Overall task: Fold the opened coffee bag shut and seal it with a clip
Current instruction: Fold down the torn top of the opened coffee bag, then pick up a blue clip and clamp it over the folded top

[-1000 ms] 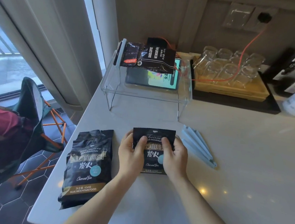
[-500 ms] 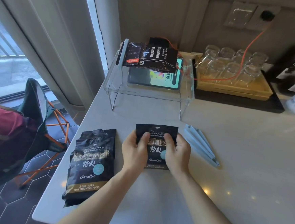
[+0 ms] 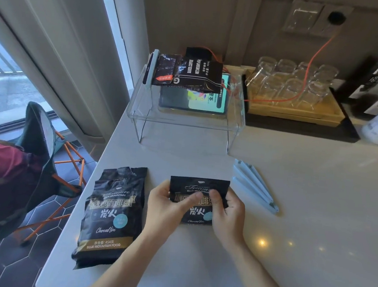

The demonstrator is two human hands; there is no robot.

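**Two hands grip a black coffee bag on a pale counter**

A small black coffee bag (image 3: 198,200) lies flat on the white counter (image 3: 302,220), in front of a clear acrylic stand (image 3: 185,120). The left hand (image 3: 167,209) clasps the bag's left edge, thumb pressed across the printed front. The right hand (image 3: 229,211) clasps the right edge, thumb also on the front. Pale blue sealing clips (image 3: 256,186) lie fanned on the counter just right of the bag, untouched. A larger black coffee bag (image 3: 112,214) lies left of the held bag, near the counter's edge.
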